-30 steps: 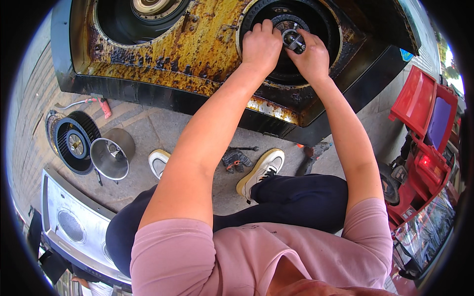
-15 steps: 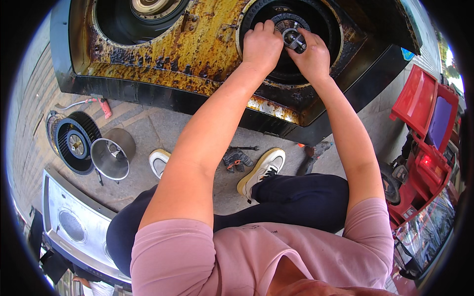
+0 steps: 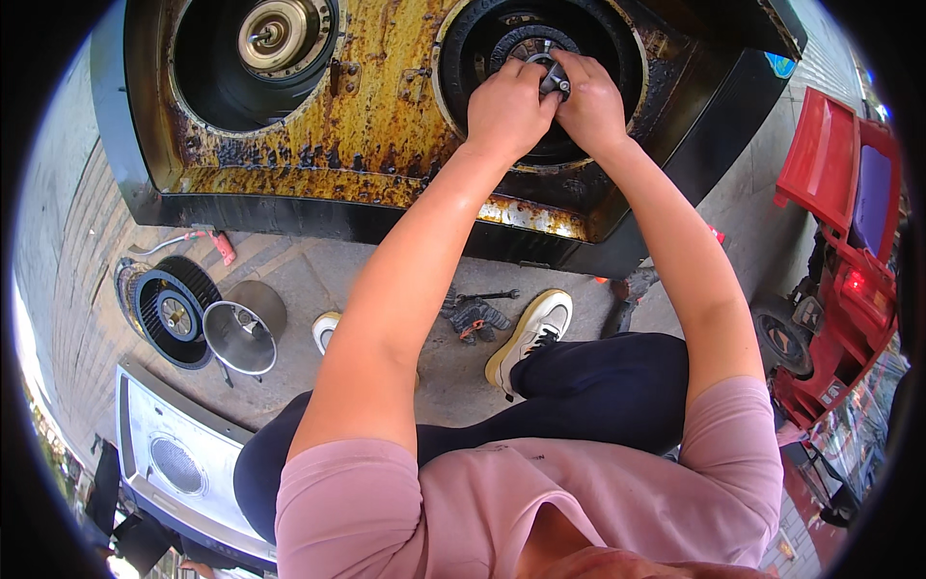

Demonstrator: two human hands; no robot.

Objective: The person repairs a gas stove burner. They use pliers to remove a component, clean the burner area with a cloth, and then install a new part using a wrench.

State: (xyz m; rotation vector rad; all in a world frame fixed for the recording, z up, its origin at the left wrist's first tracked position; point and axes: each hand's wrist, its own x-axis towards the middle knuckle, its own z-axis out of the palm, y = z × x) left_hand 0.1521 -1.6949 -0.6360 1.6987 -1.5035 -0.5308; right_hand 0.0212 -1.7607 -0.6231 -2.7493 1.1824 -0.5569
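Both my hands reach into the right round opening of a grease-caked range hood body [image 3: 386,106]. A small black and silver metal tool [image 3: 554,79] stands between them, over the ribbed dark hub [image 3: 529,46] in that opening. The fingers of my left hand [image 3: 506,111] are closed around the tool's near left side. My right hand [image 3: 590,104] grips it from the right, fingers curled over its far end. My fingers hide part of the tool, so I cannot tell how it meets the hub. In the left opening sits a brass-coloured round motor [image 3: 280,37].
On the pavement at left lie a black fan wheel [image 3: 174,314], a steel pot [image 3: 241,333] and a red-handled tool [image 3: 223,247]. A wrench [image 3: 497,293] and dark gloves [image 3: 475,320] rest near my shoes. A silver panel [image 3: 183,454] leans lower left; a red vehicle [image 3: 839,280] stands right.
My hands have drawn closer together around the tool, and my right fingers now curl over it. The whole view has shifted, showing more of the left motor.
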